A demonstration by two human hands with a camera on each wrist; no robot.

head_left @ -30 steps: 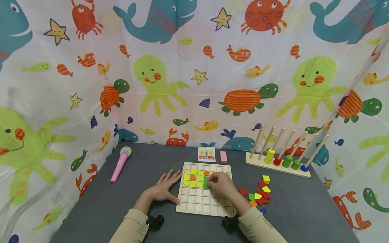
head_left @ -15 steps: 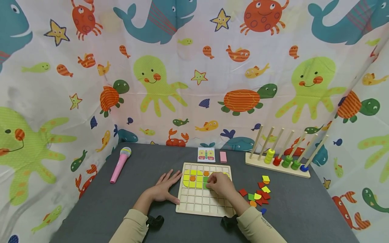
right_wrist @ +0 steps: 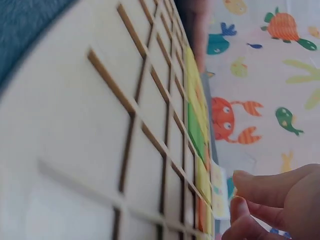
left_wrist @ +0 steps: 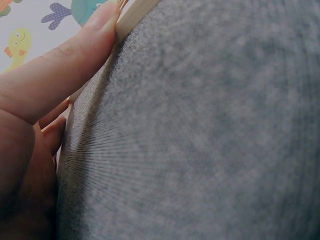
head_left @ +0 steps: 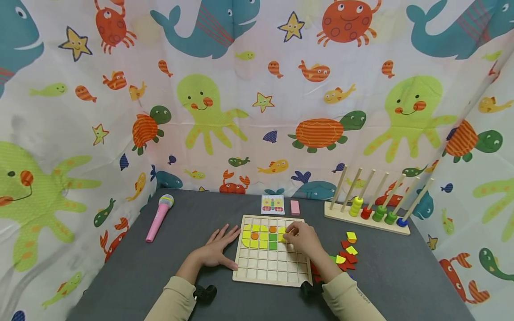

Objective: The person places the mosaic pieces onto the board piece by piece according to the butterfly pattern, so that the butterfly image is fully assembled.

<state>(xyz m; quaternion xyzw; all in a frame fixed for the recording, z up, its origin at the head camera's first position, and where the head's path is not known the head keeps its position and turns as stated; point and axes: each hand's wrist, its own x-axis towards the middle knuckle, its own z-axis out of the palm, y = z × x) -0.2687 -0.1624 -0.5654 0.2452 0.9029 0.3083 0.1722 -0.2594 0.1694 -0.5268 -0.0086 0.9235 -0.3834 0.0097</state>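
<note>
A wooden grid board [head_left: 267, 265] lies on the table with yellow, orange and green tiles in its upper rows. Two green tiles [head_left: 273, 241] fill cells in its middle column. My left hand [head_left: 217, 247] rests spread at the board's left side; in the left wrist view its thumb [left_wrist: 75, 65] touches the wooden edge. Over the board's upper right is my right hand [head_left: 304, 238], its fingertips beside yellow tiles [head_left: 282, 230]. In the right wrist view, the bent thumb and fingers [right_wrist: 262, 187] stand slightly apart, and no tile shows between them.
A butterfly pattern card [head_left: 272, 204] and a pink block [head_left: 295, 207] lie behind the board. Loose coloured tiles [head_left: 349, 258] lie to its right, partly hidden by my right forearm. A pegged ring stacker [head_left: 367, 217] stands back right, a pink microphone [head_left: 159, 218] at left.
My right hand has moved off the green tiles toward the right, so both now show in the board. My left hand has stayed where it was.
</note>
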